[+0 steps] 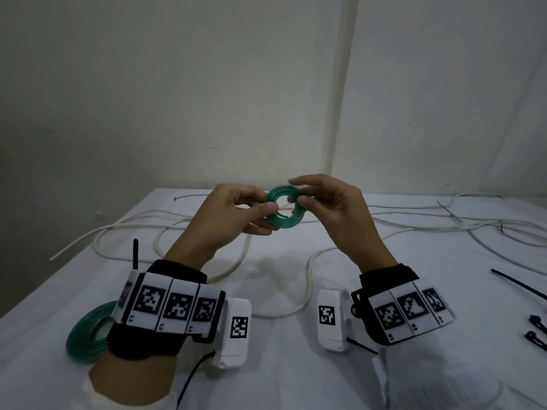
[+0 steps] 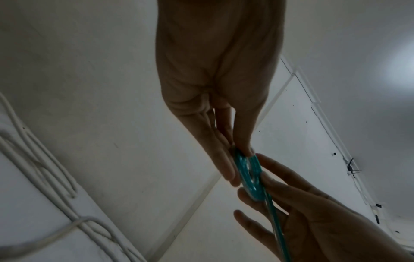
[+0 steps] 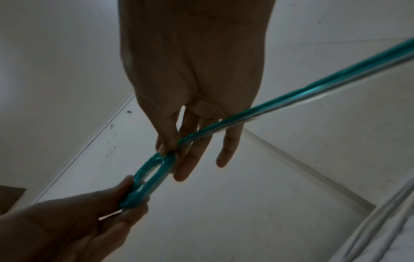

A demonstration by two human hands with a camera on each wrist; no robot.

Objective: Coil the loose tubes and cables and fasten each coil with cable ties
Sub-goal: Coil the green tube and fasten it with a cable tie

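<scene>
A small flat coil of green tube (image 1: 284, 209) is held up above the white table (image 1: 281, 365) between both hands. My left hand (image 1: 270, 217) pinches its left side between thumb and fingers. My right hand (image 1: 297, 190) pinches the right side with thumb and forefinger. In the left wrist view the coil (image 2: 248, 175) shows edge-on between the left hand (image 2: 239, 164) and the right hand (image 2: 291, 212). In the right wrist view the coil (image 3: 150, 179) trails a loose straight tail of tube (image 3: 313, 85) past the right hand (image 3: 177, 159).
A second, larger green coil (image 1: 85, 335) lies on the table by my left wrist. Long white cables (image 1: 245, 255) sprawl loose over the middle and back of the table. Black cable ties (image 1: 518, 285) lie at the right edge.
</scene>
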